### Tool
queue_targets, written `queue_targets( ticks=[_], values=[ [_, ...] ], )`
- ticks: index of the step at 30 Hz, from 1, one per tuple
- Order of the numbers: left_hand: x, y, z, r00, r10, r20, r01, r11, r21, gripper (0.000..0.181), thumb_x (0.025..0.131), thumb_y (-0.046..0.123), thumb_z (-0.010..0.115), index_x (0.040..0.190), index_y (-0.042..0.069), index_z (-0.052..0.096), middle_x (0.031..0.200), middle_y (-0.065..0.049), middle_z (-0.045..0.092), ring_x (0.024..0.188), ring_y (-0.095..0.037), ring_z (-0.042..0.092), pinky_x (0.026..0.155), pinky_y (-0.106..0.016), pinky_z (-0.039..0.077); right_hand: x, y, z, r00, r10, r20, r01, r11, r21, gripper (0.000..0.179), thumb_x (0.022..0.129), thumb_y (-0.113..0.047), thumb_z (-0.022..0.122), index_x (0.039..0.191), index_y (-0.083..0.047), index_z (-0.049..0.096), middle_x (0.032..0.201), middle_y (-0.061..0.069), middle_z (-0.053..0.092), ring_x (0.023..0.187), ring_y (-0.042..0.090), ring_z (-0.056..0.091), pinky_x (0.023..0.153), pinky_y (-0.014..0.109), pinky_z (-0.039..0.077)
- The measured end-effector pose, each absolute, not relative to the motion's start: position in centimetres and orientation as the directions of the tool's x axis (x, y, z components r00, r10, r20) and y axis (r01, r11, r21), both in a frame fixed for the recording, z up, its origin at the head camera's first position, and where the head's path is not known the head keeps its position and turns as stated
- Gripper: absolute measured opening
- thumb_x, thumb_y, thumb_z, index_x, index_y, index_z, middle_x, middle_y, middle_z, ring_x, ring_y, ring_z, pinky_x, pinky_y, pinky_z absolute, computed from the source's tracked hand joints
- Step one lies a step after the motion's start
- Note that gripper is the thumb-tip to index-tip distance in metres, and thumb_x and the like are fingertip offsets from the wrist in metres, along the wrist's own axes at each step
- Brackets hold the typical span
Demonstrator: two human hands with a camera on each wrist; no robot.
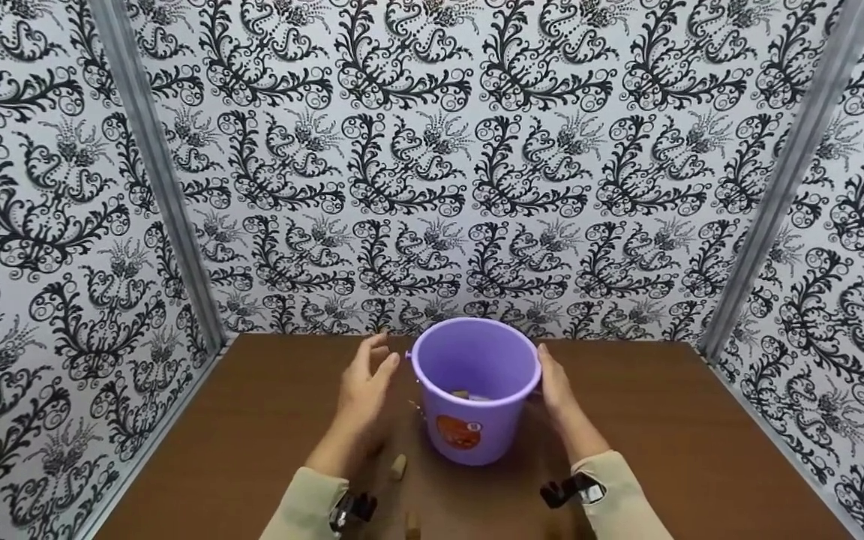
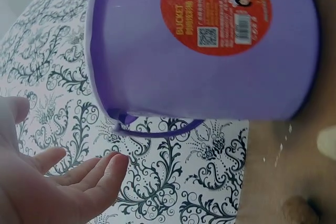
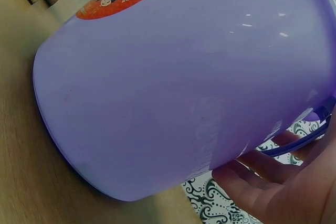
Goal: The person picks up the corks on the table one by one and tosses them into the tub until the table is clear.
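Observation:
A purple bucket (image 1: 477,429) with a round red sticker (image 2: 215,11) stands upright at the table's middle, and a cork (image 1: 460,394) shows inside it. Off the bucket's left rim, my left hand (image 1: 363,386) hovers, fingers relaxed and apart from it, holding nothing. My right hand (image 1: 559,386) is at the right side of the bucket. In the right wrist view its fingers (image 3: 236,184) rest against the bucket's outer wall, beside the purple handle (image 3: 299,144); the thumb is out of that view.
On the brown table (image 1: 274,397) several corks lie near me, among them one cork (image 1: 398,467) left of the bucket and another (image 1: 412,525) at the lower edge. Patterned walls (image 1: 439,187) enclose the back and sides.

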State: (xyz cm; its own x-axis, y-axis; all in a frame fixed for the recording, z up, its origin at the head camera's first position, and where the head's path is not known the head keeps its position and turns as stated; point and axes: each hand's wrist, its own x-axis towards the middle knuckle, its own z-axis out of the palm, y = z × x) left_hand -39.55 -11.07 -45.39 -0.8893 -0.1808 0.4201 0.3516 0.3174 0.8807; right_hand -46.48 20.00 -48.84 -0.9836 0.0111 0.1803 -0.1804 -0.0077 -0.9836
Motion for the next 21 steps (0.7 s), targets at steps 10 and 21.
queue_targets(
  ticks=[10, 21],
  values=[
    [-38.0, -11.7, -46.6, -0.866, -0.065, 0.495, 0.419, 0.444, 0.792, 0.043, 0.100, 0.020, 0.071, 0.140, 0.008, 0.062, 0.134, -0.025, 0.070, 0.114, -0.035, 0.074, 0.101, -0.051, 0.060, -46.9, 20.1, -48.6, -0.980, 0.053, 0.194, -0.188, 0.104, -0.977, 0.067, 0.117, -0.039, 0.022, 0.143, 0.012, 0.057, 0.143, 0.034, 0.060, 0.135, 0.042, 0.056, 0.119, 0.049, 0.039],
    [-36.3, -12.2, -48.6, -0.844, 0.059, 0.533, 0.474, 0.548, 0.689, 0.035, 0.094, 0.004, 0.074, 0.128, 0.003, 0.067, 0.122, -0.017, 0.073, 0.105, -0.032, 0.074, 0.095, -0.047, 0.063, -44.6, 19.8, -46.3, -0.986, 0.050, 0.162, -0.156, 0.095, -0.983, 0.060, 0.117, -0.030, 0.026, 0.142, 0.016, 0.056, 0.144, 0.037, 0.058, 0.137, 0.046, 0.052, 0.119, 0.047, 0.037]
  ],
)
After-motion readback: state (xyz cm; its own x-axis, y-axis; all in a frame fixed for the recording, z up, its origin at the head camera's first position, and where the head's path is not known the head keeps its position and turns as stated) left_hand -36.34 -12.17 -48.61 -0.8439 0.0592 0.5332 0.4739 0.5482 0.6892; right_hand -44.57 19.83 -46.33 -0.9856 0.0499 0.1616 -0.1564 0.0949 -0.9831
